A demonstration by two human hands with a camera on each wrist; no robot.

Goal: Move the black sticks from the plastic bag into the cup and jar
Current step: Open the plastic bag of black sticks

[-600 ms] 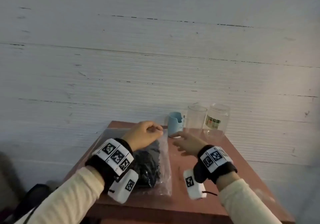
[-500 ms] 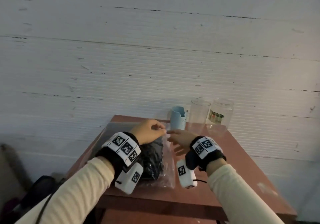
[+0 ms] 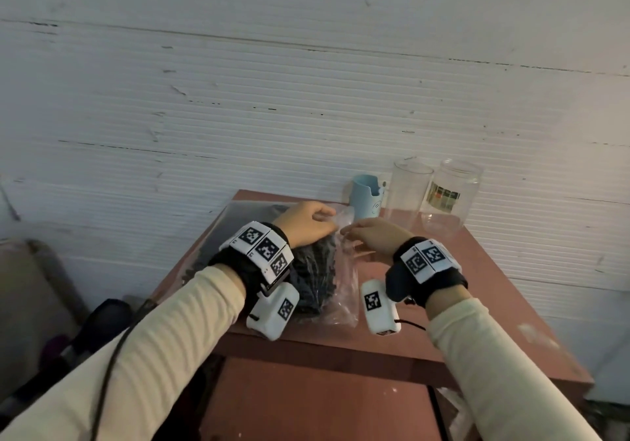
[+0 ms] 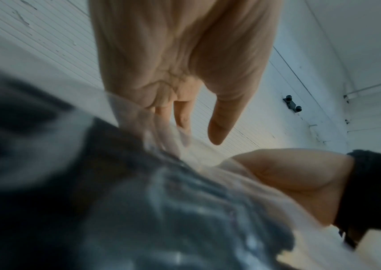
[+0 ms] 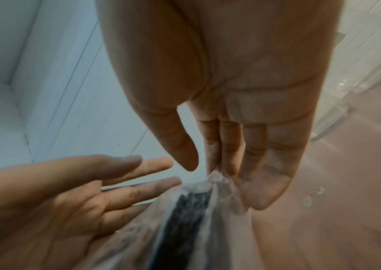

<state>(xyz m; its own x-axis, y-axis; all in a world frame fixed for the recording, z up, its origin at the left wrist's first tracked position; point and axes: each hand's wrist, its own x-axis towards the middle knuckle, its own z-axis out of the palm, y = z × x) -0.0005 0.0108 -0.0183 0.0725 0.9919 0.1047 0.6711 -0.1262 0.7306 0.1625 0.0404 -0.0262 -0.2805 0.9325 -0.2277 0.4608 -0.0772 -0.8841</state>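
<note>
A clear plastic bag (image 3: 344, 290) full of black sticks (image 3: 317, 270) lies on the reddish-brown table (image 3: 477, 287). My left hand (image 3: 320, 222) rests at the bag's far edge; in the right wrist view its fingers (image 5: 115, 173) lie straight against the film. My right hand (image 3: 354, 232) meets it there and pinches the film, which rises in a peak to its fingertips (image 5: 217, 164). A blue cup (image 3: 366, 195), a clear cup (image 3: 407, 195) and a labelled glass jar (image 3: 450, 198) stand upright just behind the hands, all without sticks.
A white ribbed wall (image 3: 306, 100) runs close behind the table. Dark bags (image 3: 102, 321) lie on the floor to the left. Under the table's front edge a lower shelf (image 3: 324, 406) shows. Bare tabletop stretches to the right of the bag.
My right hand has moved left from near the blue cup to the bag's far edge and taken hold of the film. The left hand stays at that edge. The head camera has tilted down.
</note>
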